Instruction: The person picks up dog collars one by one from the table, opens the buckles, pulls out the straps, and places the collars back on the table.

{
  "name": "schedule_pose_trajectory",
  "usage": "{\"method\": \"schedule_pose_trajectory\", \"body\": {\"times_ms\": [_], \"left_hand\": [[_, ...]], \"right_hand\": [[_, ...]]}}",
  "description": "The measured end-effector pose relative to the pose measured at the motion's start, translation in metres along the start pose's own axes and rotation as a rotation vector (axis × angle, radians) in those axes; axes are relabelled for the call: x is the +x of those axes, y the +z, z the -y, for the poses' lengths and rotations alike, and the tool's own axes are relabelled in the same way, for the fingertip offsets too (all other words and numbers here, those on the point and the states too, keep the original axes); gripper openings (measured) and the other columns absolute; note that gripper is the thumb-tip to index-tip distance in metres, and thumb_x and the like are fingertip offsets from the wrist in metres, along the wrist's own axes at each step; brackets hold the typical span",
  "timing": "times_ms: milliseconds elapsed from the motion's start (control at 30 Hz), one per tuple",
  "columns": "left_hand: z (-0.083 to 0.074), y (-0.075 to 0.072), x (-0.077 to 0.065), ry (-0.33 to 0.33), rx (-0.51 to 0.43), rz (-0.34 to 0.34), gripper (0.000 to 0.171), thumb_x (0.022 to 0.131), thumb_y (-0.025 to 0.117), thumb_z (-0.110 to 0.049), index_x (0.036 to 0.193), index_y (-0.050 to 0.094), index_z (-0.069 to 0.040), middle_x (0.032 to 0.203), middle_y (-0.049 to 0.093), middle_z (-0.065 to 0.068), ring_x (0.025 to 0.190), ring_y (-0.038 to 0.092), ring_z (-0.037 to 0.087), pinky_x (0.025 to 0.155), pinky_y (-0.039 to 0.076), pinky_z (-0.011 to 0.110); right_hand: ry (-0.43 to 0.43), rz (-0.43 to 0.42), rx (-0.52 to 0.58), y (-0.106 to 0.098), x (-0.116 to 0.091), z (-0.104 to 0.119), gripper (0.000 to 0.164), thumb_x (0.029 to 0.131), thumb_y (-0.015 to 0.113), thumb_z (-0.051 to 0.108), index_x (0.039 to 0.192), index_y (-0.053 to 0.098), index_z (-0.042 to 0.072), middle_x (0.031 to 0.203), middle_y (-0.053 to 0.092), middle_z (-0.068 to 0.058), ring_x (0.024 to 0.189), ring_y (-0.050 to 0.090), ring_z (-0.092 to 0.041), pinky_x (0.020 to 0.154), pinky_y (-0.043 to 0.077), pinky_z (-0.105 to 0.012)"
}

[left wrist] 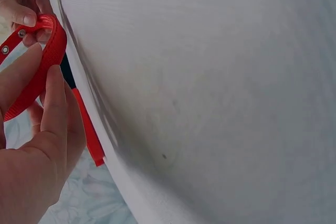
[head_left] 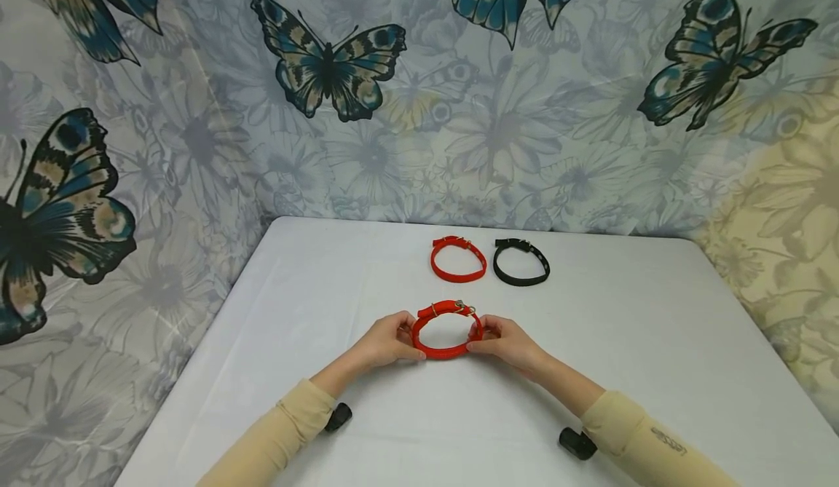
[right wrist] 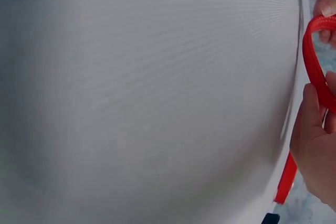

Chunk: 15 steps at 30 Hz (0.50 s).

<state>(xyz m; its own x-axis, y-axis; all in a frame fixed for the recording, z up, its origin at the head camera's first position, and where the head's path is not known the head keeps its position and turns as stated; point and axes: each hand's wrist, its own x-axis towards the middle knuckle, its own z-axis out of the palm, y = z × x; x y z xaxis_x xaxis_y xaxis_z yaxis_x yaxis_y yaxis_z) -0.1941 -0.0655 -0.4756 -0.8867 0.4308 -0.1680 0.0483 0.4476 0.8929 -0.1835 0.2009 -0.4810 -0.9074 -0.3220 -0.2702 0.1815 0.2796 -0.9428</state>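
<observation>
Left grip (head_left: 390,341) and right grip (head_left: 507,345) pinch red collar (head_left: 444,354) between them; some fingertips hidden behind band, loop cropped in wrist views. On desk (head_left: 623,312), beyond grips: second red collar (head_left: 459,278); black collar (head_left: 522,281) past right grip.

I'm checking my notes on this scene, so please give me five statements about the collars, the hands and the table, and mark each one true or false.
1. The left hand grips the near red collar. True.
2. Only one hand is on that collar. False: the right hand grips its other side.
3. The black collar lies to the right of the far red collar. True.
4. The collars are on a dark green surface. False: the table is white.
5. The near red collar has metal fittings. True.
</observation>
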Motion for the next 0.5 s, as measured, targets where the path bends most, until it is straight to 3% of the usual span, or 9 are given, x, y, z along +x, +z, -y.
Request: {"method": "schedule_pose_trajectory", "body": {"times_ms": [100,333,500], "left_hand": [[-0.001,0.001,0.000,0.019,0.034,-0.002,0.037,0.073,0.085,-0.009,0.100,0.060,-0.004,0.086,0.061,-0.001,0.081,0.058,0.015,0.065,0.047,0.029],[-0.001,0.003,-0.001,0.065,0.066,-0.019,0.034,0.072,0.085,-0.008,0.096,0.060,-0.009,0.085,0.060,-0.002,0.081,0.058,0.014,0.074,0.047,0.031],[-0.001,0.004,-0.002,0.065,0.074,-0.027,0.035,0.072,0.085,-0.007,0.096,0.060,-0.009,0.084,0.060,-0.001,0.080,0.057,0.014,0.073,0.046,0.030]], "right_hand": [[-0.025,-0.009,-0.047,-0.001,-0.004,-0.002,0.027,0.088,0.072,0.009,0.107,0.059,-0.005,0.093,0.065,-0.007,0.086,0.058,-0.020,0.076,0.053,-0.024],[-0.079,-0.077,-0.141,-0.004,-0.011,-0.001,0.028,0.088,0.073,0.013,0.109,0.062,-0.001,0.095,0.066,-0.007,0.090,0.058,-0.022,0.077,0.051,-0.027],[-0.113,-0.104,-0.147,-0.005,-0.015,0.003,0.028,0.089,0.071,0.012,0.112,0.062,-0.001,0.098,0.066,-0.007,0.096,0.057,-0.023,0.079,0.049,-0.029]]}}
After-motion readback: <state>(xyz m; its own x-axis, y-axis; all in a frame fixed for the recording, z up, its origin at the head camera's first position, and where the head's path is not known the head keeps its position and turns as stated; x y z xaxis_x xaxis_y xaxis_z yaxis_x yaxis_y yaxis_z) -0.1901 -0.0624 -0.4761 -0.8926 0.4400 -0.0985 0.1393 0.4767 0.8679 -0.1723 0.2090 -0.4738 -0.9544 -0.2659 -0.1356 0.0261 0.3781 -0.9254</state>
